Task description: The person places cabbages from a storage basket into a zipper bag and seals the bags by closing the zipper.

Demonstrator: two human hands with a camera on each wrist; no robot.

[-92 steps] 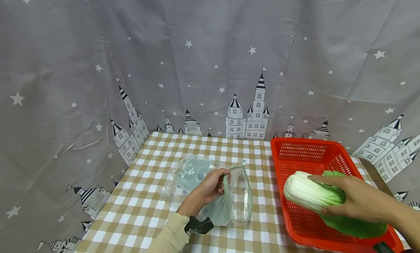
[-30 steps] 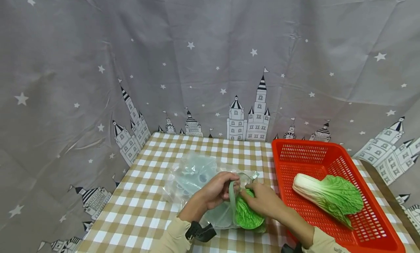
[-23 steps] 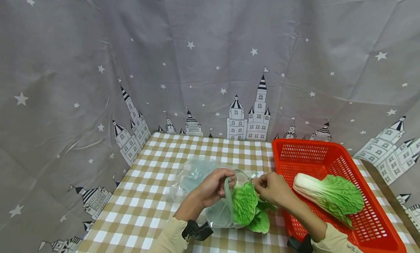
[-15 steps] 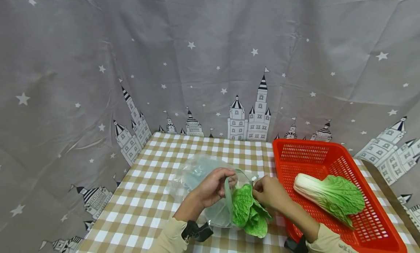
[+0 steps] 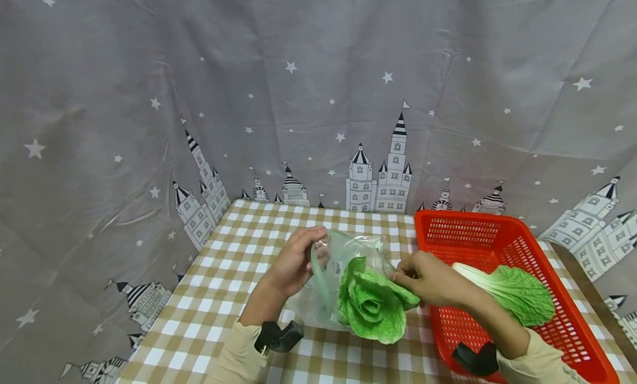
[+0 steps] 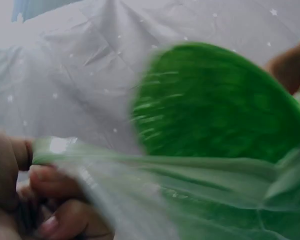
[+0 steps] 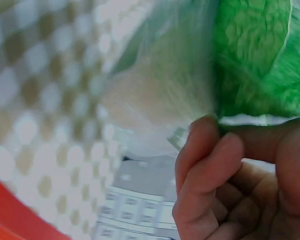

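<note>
- Cabbage (image 5: 372, 311) sits in the mouth of my bag (image 5: 325, 301), leaves out toward six o'clock.
- My curled left hand (image 5: 294, 262) pinches the rim (image 5: 320, 276) at ten o'clock; my right hand (image 5: 429, 279) pinches it at two, maybe a leaf too, I can't tell.
- Should a pinch slip, the mouth may sag and tip the cabbage out.
- Hard pulling could tear the bag.

Head view: cabbage (image 5: 372, 304) stalk hidden behind leaves at bag (image 5: 323, 298) mouth; second cabbage (image 5: 526, 296), right of bag, part-covered by forearm (image 5: 490, 315). Left wrist: blurry.
</note>
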